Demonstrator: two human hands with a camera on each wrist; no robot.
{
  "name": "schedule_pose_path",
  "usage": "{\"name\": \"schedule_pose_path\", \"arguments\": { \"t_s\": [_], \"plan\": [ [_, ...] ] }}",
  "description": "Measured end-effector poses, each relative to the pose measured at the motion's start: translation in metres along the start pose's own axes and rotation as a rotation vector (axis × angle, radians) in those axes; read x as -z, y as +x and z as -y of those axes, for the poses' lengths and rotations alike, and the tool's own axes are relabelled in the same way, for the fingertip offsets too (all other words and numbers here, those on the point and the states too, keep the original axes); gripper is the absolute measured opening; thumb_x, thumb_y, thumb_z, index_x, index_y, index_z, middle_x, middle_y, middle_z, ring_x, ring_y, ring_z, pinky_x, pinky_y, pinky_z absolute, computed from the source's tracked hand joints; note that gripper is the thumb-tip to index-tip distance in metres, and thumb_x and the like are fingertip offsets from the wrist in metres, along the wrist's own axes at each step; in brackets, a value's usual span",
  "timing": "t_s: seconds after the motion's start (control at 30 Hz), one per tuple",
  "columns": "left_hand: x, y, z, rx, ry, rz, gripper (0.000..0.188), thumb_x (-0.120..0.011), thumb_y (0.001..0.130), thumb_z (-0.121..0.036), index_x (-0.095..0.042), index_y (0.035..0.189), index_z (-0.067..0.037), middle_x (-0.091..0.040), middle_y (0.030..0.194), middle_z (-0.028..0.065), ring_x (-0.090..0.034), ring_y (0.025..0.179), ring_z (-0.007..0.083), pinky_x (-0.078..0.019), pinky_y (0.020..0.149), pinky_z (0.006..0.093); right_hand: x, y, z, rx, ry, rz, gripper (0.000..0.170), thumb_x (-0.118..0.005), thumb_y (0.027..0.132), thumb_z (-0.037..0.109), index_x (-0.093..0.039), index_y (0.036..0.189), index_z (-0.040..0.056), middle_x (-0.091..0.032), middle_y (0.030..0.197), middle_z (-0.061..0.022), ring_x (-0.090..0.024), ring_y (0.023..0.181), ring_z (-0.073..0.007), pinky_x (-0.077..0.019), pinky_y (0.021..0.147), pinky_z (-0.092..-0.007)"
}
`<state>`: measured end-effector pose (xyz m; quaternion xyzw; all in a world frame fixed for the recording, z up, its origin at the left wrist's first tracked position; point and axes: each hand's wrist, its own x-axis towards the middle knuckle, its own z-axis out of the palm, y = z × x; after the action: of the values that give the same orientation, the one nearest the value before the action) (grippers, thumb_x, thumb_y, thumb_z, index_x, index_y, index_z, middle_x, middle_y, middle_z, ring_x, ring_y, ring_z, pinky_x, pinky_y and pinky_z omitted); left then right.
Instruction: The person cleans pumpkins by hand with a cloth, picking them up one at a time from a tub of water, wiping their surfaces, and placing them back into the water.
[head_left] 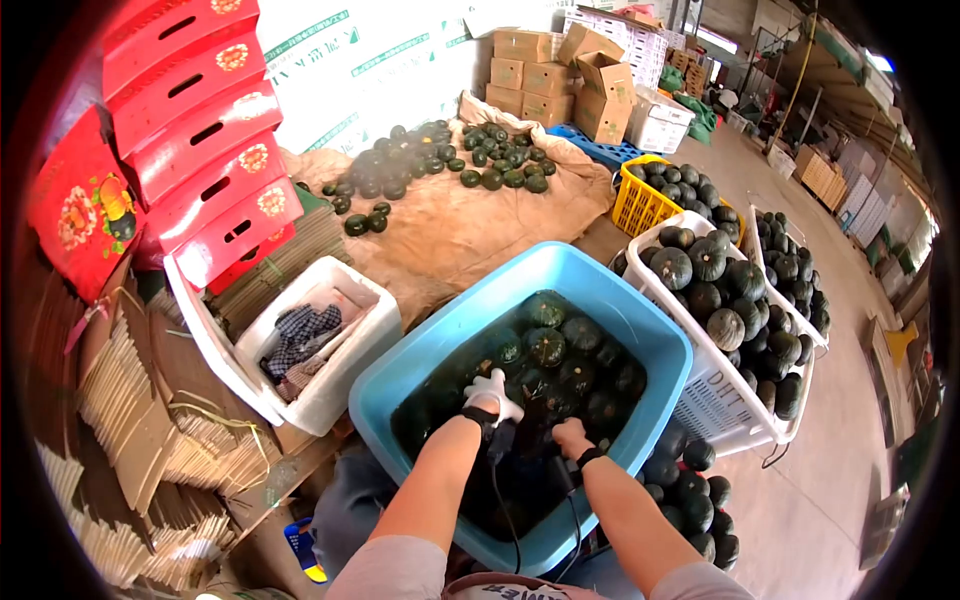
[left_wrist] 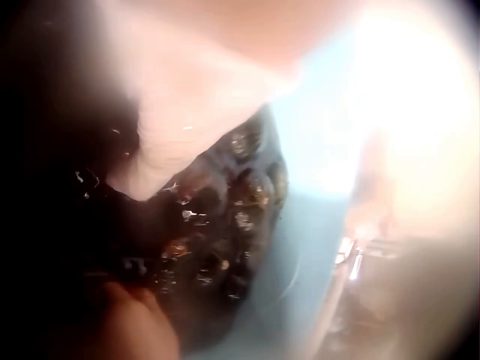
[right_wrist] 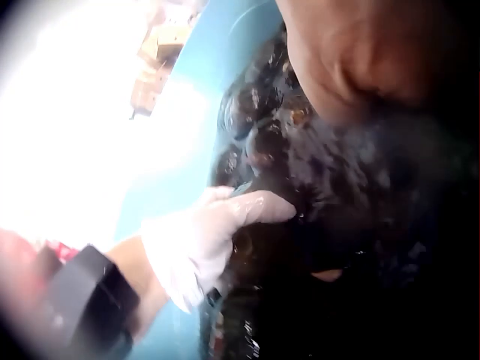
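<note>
A light blue tub [head_left: 395, 372] holds dark water and several green squashes [head_left: 547, 347]. My left hand [head_left: 493, 395], in a white glove, reaches into the water at the tub's middle. Its thumb [right_wrist: 262, 208] stretches out just over the surface in the right wrist view, and its other fingers are largely hidden. Bare and close on its right, my right hand [head_left: 572, 438] dips into the water with its knuckles above the surface. Dark water hides its fingertips, and I cannot tell what either hand holds beneath. Black straps and cabled cameras sit at both wrists.
White crates [head_left: 712, 390] and a yellow crate [head_left: 640, 205] full of squashes stand to the right. More squashes [head_left: 690, 500] lie by the tub's right side. A foam box [head_left: 375, 330] with cloth stands left, near flattened cardboard [head_left: 130, 400]. Squashes lie on a brown sheet [head_left: 440, 225] beyond.
</note>
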<state>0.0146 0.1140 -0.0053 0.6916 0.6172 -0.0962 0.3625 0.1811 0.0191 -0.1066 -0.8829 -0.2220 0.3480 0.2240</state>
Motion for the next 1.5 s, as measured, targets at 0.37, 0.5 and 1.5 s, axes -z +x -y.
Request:
{"name": "schedule_pose_path", "arguments": {
  "t_s": [0.37,0.5,1.5],
  "plan": [
    [0.025,-0.125,0.032,-0.241,-1.569,0.659,0.040,-0.056,0.078,-0.038,-0.059,0.113,-0.019,-0.062,0.110,0.0044,-0.056,0.104,0.0282,-0.0437,0.086,0.0581,0.083,-0.128,0.036,0.146,1.087,0.800,0.025,-0.060,0.095,0.021,-0.064,0.105,-0.0005,-0.068,0.093,-0.0083,-0.066,0.078,-0.0194,-0.0554,0.069,-0.0339],
    [0.006,-0.144,0.032,-0.247,-1.714,0.677,0.045,-0.056,0.080,-0.049,-0.059,0.115,-0.021,-0.061,0.116,0.0045,-0.056,0.108,0.0271,-0.0413,0.090,0.0574,0.091,-0.186,0.035,0.637,0.963,0.479,0.020,-0.060,0.094,0.017,-0.067,0.094,-0.0020,-0.061,0.093,-0.0043,-0.056,0.080,-0.0130,-0.0449,0.071,-0.0254],
    [-0.042,-0.138,-0.032,-0.891,-0.652,-0.813,0.054,-0.076,0.077,-0.024,-0.048,0.119,-0.007,-0.053,0.112,0.0106,-0.053,0.104,0.0253,-0.0443,0.091,0.0372,0.072,-0.177,0.002,0.374,1.270,0.680,0.067,-0.045,0.094,0.057,-0.037,0.143,0.0116,-0.042,0.144,-0.0042,-0.037,0.133,-0.0217,-0.0293,0.111,-0.0375]
  ]
}}
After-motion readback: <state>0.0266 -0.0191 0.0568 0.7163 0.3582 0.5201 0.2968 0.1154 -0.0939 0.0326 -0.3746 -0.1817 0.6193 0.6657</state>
